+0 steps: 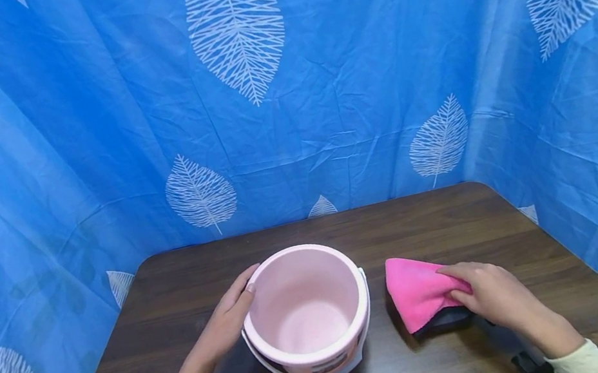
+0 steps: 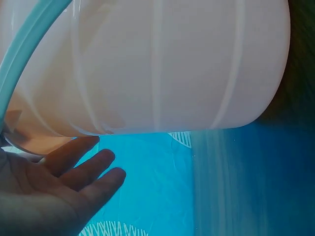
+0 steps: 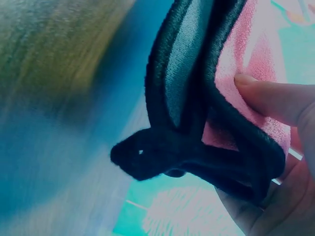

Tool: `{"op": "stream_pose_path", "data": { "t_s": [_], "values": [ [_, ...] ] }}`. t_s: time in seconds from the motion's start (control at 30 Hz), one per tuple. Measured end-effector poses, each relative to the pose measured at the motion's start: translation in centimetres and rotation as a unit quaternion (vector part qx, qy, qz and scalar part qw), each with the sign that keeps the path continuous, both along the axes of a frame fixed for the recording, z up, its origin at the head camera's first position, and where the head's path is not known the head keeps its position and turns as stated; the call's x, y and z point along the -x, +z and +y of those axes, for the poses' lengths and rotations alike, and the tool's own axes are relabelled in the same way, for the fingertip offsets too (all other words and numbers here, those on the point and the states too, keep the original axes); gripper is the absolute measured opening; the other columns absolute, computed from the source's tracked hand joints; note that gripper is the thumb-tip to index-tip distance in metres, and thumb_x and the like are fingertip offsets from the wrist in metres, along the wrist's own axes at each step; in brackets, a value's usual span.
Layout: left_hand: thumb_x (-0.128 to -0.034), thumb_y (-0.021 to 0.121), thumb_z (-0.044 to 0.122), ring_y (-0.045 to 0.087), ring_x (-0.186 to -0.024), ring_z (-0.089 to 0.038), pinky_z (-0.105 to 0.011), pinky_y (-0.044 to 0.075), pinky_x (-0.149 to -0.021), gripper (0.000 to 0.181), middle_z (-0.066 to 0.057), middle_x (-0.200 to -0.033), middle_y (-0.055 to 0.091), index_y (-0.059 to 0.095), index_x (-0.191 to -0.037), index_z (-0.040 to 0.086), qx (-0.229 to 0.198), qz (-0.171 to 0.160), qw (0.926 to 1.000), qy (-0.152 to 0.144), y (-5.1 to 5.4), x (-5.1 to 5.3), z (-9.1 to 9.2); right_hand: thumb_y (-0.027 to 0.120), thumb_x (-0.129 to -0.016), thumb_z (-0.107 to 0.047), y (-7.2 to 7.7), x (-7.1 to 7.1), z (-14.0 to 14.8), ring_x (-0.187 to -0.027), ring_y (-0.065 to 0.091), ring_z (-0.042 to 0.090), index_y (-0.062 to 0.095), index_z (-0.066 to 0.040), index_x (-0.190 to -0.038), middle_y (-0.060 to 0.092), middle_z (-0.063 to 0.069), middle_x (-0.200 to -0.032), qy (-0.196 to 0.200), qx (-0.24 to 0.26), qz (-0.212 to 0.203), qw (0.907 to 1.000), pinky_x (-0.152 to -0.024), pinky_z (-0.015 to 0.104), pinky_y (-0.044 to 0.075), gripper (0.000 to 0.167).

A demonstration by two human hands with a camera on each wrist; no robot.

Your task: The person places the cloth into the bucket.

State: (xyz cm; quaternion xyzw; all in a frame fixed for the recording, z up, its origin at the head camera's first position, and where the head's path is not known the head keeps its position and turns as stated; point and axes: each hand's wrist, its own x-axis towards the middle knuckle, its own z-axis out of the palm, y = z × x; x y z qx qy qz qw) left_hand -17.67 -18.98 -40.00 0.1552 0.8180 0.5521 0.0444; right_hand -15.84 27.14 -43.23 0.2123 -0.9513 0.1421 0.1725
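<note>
A pale pink bucket (image 1: 309, 305) stands upright with its mouth up and its light handle hanging low around the front. My left hand (image 1: 222, 329) rests against its left side, thumb at the rim; in the left wrist view the fingers of that hand (image 2: 64, 187) are spread and nearly straight beside the bucket wall (image 2: 182, 64). To the right, my right hand (image 1: 498, 295) pinches a bright pink cloth (image 1: 415, 289) with a dark underside. The right wrist view shows the thumb of my right hand (image 3: 280, 108) pressed on the pink fabric (image 3: 256, 54), which has dark edging and a dark tab.
The dark brown wooden table (image 1: 201, 270) extends behind and beside the bucket and cloth. A blue curtain (image 1: 334, 109) with white leaf prints surrounds its back and sides. The bucket and the cloth stand apart, with bare tabletop between them.
</note>
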Motion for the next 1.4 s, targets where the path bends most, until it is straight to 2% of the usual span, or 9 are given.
{"op": "stream_pose_path", "data": {
  "t_s": [0.67, 0.87, 1.4],
  "values": [
    [-0.1116, 0.036, 0.024, 0.036, -0.144, -0.039, -0.059, 0.029, -0.115, 0.05, -0.021, -0.158, 0.036, 0.032, -0.156, 0.002, -0.014, -0.007, 0.9998, -0.012, 0.0, 0.0, -0.1, 0.089, -0.072, -0.011, 1.2, 0.2, 0.1, -0.092, 0.072, 0.033, 0.076, -0.005, -0.113, 0.075, 0.012, -0.101, 0.021, 0.015, 0.08, 0.9965, -0.078, 0.053, 0.058, 0.043],
    [-0.1117, 0.036, 0.024, 0.036, -0.144, -0.04, -0.059, 0.028, -0.115, 0.05, -0.021, -0.158, 0.037, 0.033, -0.156, 0.001, -0.015, -0.002, 0.9998, -0.013, 0.1, 0.0, 0.0, 0.088, -0.074, -0.01, 2.0, 0.2, 0.0, -0.092, 0.072, 0.034, 0.075, -0.003, -0.114, 0.075, 0.014, -0.102, 0.019, 0.02, 0.071, 0.9971, -0.077, 0.054, 0.058, 0.044],
    [-0.1115, 0.037, 0.024, 0.038, -0.143, -0.04, -0.058, 0.03, -0.115, 0.05, -0.022, -0.157, 0.038, 0.034, -0.155, 0.001, -0.013, 0.001, 0.9999, -0.005, -0.1, -0.4, 0.3, 0.088, -0.072, -0.007, 3.6, 0.2, -0.3, -0.092, 0.071, 0.035, 0.073, -0.001, -0.116, 0.074, 0.015, -0.104, 0.033, 0.017, 0.1, 0.9943, -0.078, 0.056, 0.058, 0.047]
  ]
}}
